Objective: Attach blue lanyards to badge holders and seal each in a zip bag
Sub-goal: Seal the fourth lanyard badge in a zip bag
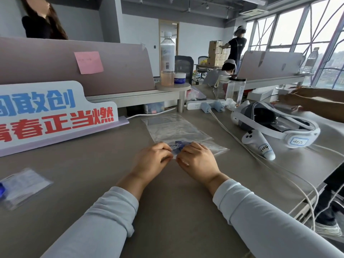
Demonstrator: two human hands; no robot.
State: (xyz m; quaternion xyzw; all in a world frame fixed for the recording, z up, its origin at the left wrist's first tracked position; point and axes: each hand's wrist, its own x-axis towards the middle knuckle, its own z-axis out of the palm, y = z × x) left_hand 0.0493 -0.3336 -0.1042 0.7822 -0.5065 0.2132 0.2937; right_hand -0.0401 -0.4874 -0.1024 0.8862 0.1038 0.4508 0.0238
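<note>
A clear zip bag (pixel 214 146) with a blue lanyard (pixel 177 145) inside lies on the grey desk at centre. My left hand (pixel 152 160) and my right hand (pixel 197 160) sit side by side on its near edge, fingers curled and pinching the bag's strip between them. The lanyard shows only in the gap between my hands; the badge holder is hidden. Beyond it lie more empty clear bags (pixel 171 125). At the far left edge a sealed bag (pixel 24 185) holds a badge holder and a blue lanyard.
A white sign (pixel 54 112) with blue and red characters stands at the left. A white headset (pixel 275 121) and controller (pixel 258 144) with cables lie to the right. A bottle (pixel 167 60) and power strip (pixel 206 105) are behind. Another person's hands (pixel 301 98) reach in at the right.
</note>
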